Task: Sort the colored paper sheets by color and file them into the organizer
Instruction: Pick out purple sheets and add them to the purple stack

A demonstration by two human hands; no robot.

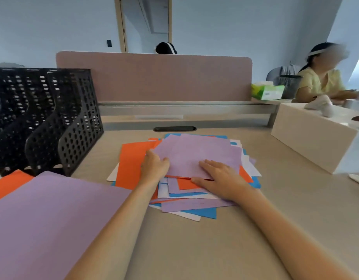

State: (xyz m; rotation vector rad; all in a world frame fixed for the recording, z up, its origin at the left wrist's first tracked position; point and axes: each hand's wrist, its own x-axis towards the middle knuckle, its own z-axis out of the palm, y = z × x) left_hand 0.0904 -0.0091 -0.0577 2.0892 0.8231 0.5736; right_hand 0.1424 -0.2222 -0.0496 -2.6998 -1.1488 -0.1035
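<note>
A mixed pile of paper sheets — purple, orange, blue and white, fanned out untidily — is seen in the middle of the counter. Its topmost purple sheet is being worked on. The left hand is placed at that sheet's left edge, fingers curled against it with the thumb on top, as if the edge is being pinched or lifted; whether a firm grip has been made cannot be told. The right hand is laid flat and open, palm down, on the sheet's near right part, and nothing is grasped by it.

Two sorted stacks have been started at the near left: a purple stack, and beside it, partly covered by it, an orange stack. The black perforated organizer stands behind them at the counter's left; no paper can be seen in its slots. A pink divider panel closes the far edge, and a white box sits at the right.

The sorting step is judged to be in hand, with filing not yet begun. For the next move, the top purple sheet would need to be separated cleanly from the orange sheet beneath — the pile being steadied by the flat hand — and then carried left onto the purple stack.
</note>
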